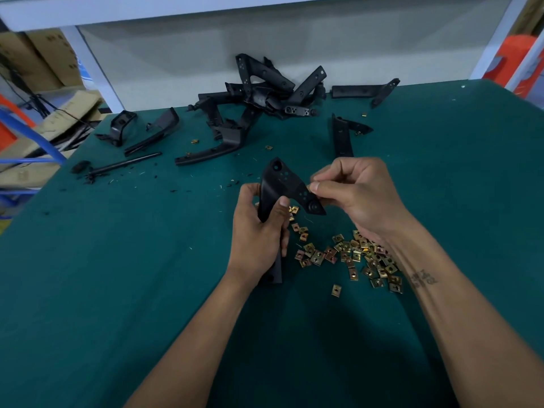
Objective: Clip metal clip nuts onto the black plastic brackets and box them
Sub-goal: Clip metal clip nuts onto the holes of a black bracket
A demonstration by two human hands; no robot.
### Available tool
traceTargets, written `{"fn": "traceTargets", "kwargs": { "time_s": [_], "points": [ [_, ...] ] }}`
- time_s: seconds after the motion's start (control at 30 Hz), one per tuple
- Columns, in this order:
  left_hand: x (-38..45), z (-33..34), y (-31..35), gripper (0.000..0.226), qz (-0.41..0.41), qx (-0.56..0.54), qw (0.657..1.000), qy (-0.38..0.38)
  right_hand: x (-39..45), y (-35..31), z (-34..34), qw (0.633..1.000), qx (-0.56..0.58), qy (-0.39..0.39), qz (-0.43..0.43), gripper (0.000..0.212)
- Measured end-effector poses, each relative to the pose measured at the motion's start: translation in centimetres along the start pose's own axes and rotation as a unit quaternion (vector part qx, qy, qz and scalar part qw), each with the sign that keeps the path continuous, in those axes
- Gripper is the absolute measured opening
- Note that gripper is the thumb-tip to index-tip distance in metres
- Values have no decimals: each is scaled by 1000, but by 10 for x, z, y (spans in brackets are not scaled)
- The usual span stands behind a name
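My left hand grips the long stem of a black plastic bracket, held upright above the green table. My right hand pinches a small brass-coloured clip nut against the bracket's right edge; the nut is mostly hidden by my fingers. A loose heap of clip nuts lies on the table below my hands, partly under my right wrist.
A pile of black brackets lies at the table's far edge, with single brackets to its left and right. A few stray nuts and plastic shavings dot the cloth. Cardboard boxes stand off the table's left side.
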State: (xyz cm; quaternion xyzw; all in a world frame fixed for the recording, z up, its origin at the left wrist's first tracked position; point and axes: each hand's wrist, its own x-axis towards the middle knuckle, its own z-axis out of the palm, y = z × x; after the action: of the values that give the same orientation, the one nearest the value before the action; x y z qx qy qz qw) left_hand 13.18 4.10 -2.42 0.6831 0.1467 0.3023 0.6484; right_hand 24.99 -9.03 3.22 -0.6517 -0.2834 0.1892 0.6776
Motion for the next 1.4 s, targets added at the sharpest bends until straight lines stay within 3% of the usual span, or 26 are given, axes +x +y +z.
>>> {"fn": "traceTargets", "kwargs": {
  "time_s": [0.33,0.53,0.73,0.93,1.0,1.1,1.2,1.4],
  "points": [
    [0,0,1,24,-9,-10,1000,-2,5,1,-4,1000,-6,-17,-9,32],
    [0,0,0,23,-9,1,1000,18,-2,9,10,999,32,41,-8,25],
    [1,1,0,23,0,12,999,43,-8,16,39,985,86,147,-23,15],
    [0,1,0,23,3,2,999,51,-12,23,52,980,69,175,-60,14],
    [-1,2,0,23,4,0,999,51,-12,25,53,979,96,169,-55,17],
    [-1,1,-1,24,5,0,999,47,-11,26,55,970,161,178,-45,40],
    [-1,2,-1,27,8,2,999,51,-16,26,65,964,193,177,-41,26],
    [-2,2,-1,28,7,-3,998,63,-18,25,69,972,174,146,-58,28]
  ]
}}
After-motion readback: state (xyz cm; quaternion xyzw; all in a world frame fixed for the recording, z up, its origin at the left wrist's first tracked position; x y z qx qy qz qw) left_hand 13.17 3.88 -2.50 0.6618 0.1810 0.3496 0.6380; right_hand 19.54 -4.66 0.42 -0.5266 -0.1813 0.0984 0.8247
